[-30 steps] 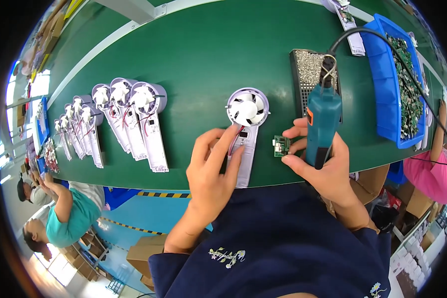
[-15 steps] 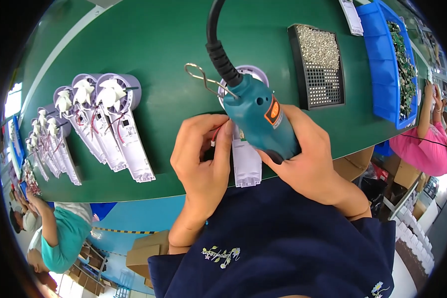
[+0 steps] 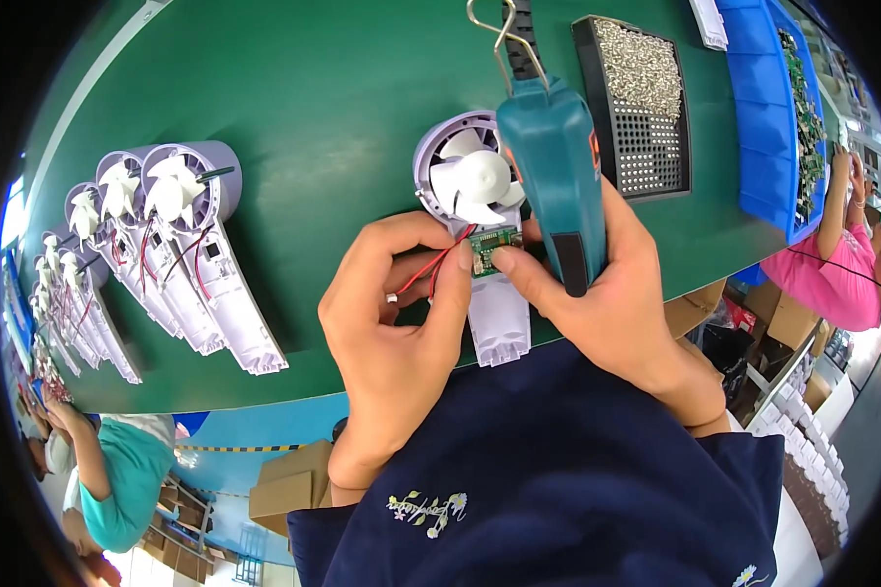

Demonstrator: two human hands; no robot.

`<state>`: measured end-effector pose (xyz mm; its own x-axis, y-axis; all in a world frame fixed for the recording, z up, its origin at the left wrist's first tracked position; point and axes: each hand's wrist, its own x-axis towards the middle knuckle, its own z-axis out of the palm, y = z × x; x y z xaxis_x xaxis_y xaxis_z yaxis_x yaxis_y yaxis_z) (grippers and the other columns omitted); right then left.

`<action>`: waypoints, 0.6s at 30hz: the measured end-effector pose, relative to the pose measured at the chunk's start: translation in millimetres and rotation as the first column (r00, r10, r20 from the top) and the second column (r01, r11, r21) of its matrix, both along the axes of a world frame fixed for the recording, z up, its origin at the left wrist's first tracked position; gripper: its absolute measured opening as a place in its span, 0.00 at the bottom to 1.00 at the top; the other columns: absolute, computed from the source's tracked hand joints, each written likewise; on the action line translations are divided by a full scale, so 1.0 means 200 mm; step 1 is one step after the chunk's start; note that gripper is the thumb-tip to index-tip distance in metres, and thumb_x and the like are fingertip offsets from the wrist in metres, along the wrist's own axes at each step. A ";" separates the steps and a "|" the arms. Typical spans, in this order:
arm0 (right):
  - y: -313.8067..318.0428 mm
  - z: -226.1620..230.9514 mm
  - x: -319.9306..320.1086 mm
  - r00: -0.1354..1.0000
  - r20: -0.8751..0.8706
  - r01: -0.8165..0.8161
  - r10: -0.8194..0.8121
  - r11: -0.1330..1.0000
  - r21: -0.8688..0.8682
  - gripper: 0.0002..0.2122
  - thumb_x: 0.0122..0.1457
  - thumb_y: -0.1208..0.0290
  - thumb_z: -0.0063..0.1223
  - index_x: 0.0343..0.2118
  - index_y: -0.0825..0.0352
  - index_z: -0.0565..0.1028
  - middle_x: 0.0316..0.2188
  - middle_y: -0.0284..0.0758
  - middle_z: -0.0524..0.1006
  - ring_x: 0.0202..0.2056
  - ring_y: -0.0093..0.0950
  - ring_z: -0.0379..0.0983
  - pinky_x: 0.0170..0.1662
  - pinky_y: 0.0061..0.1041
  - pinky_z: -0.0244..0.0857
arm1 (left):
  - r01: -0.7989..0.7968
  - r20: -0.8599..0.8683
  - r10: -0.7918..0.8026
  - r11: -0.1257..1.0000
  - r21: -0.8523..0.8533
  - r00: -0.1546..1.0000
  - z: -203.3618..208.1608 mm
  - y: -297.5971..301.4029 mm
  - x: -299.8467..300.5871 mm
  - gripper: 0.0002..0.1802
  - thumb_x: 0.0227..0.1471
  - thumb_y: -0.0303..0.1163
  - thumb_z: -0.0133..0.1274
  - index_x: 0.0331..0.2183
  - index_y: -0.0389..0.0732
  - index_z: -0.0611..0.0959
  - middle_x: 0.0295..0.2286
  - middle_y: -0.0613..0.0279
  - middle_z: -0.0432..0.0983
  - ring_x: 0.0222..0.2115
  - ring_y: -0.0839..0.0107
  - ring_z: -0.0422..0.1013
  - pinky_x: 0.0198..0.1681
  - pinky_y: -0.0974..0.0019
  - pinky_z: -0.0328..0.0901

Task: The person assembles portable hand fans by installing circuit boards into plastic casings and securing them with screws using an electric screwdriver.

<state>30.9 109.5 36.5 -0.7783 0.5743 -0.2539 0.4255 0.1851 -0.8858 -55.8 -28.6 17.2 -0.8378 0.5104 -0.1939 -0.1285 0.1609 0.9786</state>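
A white fan housing (image 3: 500,323) with a round lilac top and a white fan blade (image 3: 478,182) lies on the table in front of me. On its handle part sits a small green circuit board (image 3: 487,256). My left hand (image 3: 396,293) pinches the board's left edge, with red wires (image 3: 429,270) running past its fingers to a small white plug. My right hand (image 3: 612,303) is wrapped round a teal electric screwdriver (image 3: 555,166), its thumb touching the board's right side. The screwdriver points toward me, its hook and cable at the far end.
Several similar fan housings (image 3: 240,303) lie in a row at left. A black tray of small metal screws (image 3: 641,73) stands at far right, beside a blue bin (image 3: 759,117) of green circuit boards. Co-workers sit at the table's left and right ends.
The screwdriver has tilted and swung rightward, uncovering the fan blade and circuit board. My right thumb has come onto the board, and my left fingertips are now at its edge.
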 end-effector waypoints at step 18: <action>0.12 0.02 0.07 0.994 -0.105 -0.003 -0.026 0.963 -0.271 0.18 0.52 0.70 0.66 0.42 0.71 0.73 0.34 0.35 0.78 0.30 0.20 0.71 0.34 0.23 0.68 | 0.052 -0.066 -0.062 0.989 -0.136 0.996 0.00 0.01 0.07 0.18 0.43 0.15 0.63 0.39 0.35 0.85 0.36 0.58 0.78 0.31 0.77 0.73 0.33 0.77 0.67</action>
<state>44.8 133.6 39.8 -0.8030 0.5050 -0.3166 0.3266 -0.0716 -0.9424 -41.2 -26.9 17.4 -0.8221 0.5309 -0.2059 -0.0473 0.2967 0.9538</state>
